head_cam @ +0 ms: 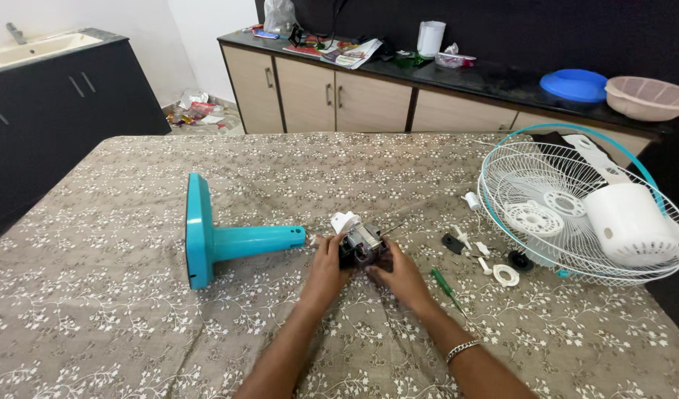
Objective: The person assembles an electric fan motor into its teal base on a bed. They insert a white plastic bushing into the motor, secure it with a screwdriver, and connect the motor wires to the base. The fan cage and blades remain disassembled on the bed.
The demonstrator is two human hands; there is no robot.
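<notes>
A bare fan motor [362,244], metal and black with a thin shaft pointing right, rests on the patterned tablecloth. My left hand [327,267] grips its left side and my right hand [401,277] grips its right side. A small white plastic piece [345,222] sits just behind the motor. The teal fan stand [221,241] lies on its side to the left, its pole end close to my left hand. A green-handled screwdriver [446,288] lies just right of my right hand.
White wire fan grilles [531,199] with a teal rim lie at the right, holding a white motor cover [628,222]. Small screws, knobs and a white ring [506,275] lie scattered between. Behind the table stands a cluttered counter with a blue lid [574,84] and a basin [647,97].
</notes>
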